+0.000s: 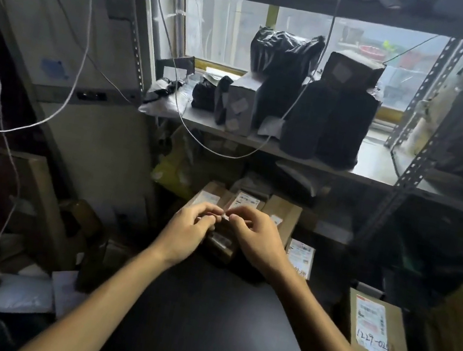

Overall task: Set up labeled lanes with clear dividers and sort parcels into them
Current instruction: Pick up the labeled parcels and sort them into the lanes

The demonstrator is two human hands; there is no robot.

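My left hand [188, 231] and my right hand [256, 240] meet fingertip to fingertip above a dark table [212, 326]. Together they pinch a small pale piece, perhaps tape or a label [225, 216]; it is too small to identify. Right under the hands lies a small brown parcel [219, 246] at the table's far edge. Behind it stand brown cardboard parcels [280, 213] with white shipping labels. A labeled cardboard box [378, 337] with handwritten numbers sits to the right of the table.
A metal shelf [374, 166] ahead carries black-wrapped parcels [329, 121] and a grey box [241, 103]. White cables [81, 56] hang across the left. More boxes and a white mailer [20, 294] lie on the floor at left. A perforated steel upright [434, 143] stands at right.
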